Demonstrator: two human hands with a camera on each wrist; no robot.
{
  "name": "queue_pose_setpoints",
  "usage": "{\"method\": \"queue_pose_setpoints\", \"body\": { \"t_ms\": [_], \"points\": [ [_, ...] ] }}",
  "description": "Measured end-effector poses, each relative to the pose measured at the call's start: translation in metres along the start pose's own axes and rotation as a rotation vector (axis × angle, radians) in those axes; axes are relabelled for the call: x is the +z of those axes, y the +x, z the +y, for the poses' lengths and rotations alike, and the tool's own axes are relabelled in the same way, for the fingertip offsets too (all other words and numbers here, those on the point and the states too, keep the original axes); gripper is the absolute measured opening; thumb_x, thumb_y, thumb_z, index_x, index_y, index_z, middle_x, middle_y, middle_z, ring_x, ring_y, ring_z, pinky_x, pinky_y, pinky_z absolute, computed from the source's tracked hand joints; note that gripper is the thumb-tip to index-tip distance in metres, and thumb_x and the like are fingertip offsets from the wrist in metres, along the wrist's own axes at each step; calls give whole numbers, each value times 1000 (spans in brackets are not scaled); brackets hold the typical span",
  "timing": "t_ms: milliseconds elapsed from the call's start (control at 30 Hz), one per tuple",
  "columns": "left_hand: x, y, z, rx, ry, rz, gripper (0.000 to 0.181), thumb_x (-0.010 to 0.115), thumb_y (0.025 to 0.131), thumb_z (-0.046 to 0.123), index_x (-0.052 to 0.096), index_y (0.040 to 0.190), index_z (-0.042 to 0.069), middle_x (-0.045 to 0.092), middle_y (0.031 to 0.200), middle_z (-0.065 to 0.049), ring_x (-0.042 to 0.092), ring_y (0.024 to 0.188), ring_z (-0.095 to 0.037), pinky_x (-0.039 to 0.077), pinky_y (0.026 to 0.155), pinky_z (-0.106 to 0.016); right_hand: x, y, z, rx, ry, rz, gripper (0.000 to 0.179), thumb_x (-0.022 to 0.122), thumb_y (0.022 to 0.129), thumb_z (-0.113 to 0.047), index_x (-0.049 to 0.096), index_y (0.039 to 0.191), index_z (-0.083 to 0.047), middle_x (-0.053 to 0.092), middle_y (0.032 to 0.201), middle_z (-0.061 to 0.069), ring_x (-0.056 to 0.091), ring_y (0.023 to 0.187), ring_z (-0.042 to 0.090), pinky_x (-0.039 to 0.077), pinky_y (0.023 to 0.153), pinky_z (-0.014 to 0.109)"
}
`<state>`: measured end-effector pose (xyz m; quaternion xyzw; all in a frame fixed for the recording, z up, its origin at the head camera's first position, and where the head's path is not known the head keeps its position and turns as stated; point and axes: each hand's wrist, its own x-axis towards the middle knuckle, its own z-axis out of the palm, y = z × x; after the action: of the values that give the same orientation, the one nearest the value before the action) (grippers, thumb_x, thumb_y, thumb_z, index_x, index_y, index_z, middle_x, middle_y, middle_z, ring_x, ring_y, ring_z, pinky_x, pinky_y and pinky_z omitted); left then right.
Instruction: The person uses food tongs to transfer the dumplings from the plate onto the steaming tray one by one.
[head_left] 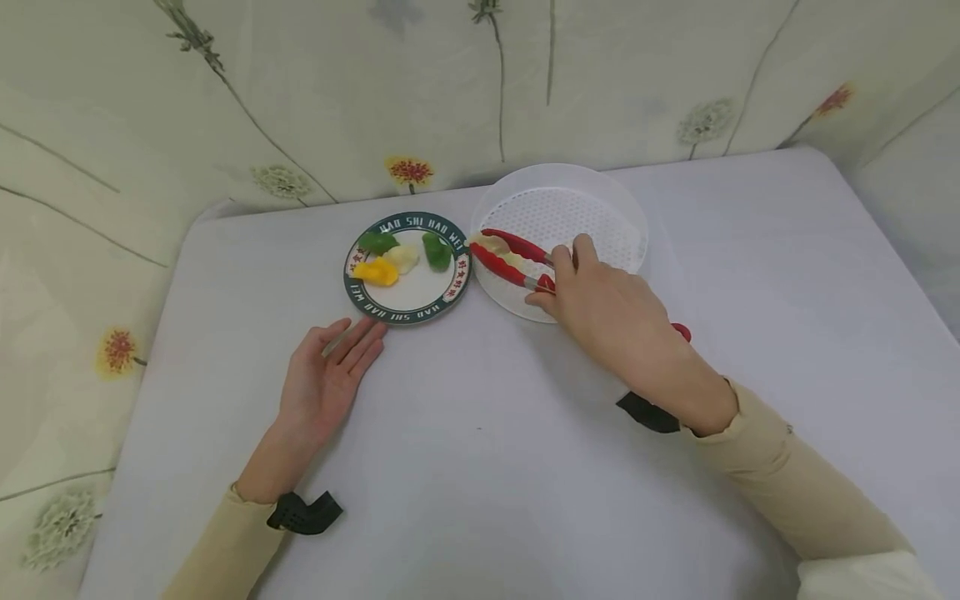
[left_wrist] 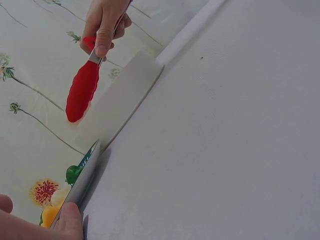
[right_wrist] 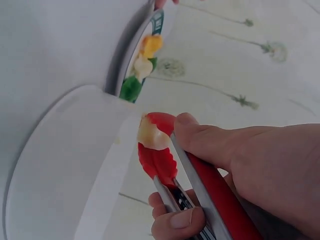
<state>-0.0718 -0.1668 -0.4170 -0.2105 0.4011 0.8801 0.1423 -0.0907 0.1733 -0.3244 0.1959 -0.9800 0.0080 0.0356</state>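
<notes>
My right hand (head_left: 615, 312) grips red-and-metal tongs (head_left: 516, 243). Between the tongs' red tips is a cream-coloured, lumpy piece (right_wrist: 152, 136), above the left side of a white round strainer basket (head_left: 558, 212). Left of the basket is a green-rimmed white plate (head_left: 416, 296), carrying a yellow piece (head_left: 377, 272), a pale piece (head_left: 403, 258) and two green pieces (head_left: 437, 252). My left hand (head_left: 322, 383) lies palm up with straight fingers, its fingertips at the plate's near rim. In the left wrist view, those fingers (left_wrist: 71, 220) overlap the plate's edge.
A white cloth covers the table (head_left: 480, 483). Behind it hangs a pale flower-patterned backdrop (head_left: 600, 92), close to the far edge of the basket. Black bands (head_left: 303, 512) are on both wrists.
</notes>
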Motion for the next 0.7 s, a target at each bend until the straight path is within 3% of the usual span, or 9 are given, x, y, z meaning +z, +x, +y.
{"method": "queue_pose_setpoints", "body": {
  "t_ms": [267, 700],
  "points": [
    [1, -3, 2, -4, -8, -5, 27, 37, 114, 24, 36, 141, 19, 37, 172, -12, 45, 159, -26, 45, 129, -30, 8, 1, 18, -1, 1, 38, 49, 74, 103, -34, 54, 104, 11, 46, 85, 18, 36, 47, 19, 37, 42, 27],
    [0, -2, 0, 6, 3, -11, 31, 38, 114, 22, 34, 144, 18, 38, 171, -12, 47, 157, -25, 47, 127, -27, 10, 3, 25, 3, 48, -17, 50, 73, 104, -33, 54, 108, 13, 49, 88, 21, 43, 49, 22, 44, 41, 30]
  ]
}}
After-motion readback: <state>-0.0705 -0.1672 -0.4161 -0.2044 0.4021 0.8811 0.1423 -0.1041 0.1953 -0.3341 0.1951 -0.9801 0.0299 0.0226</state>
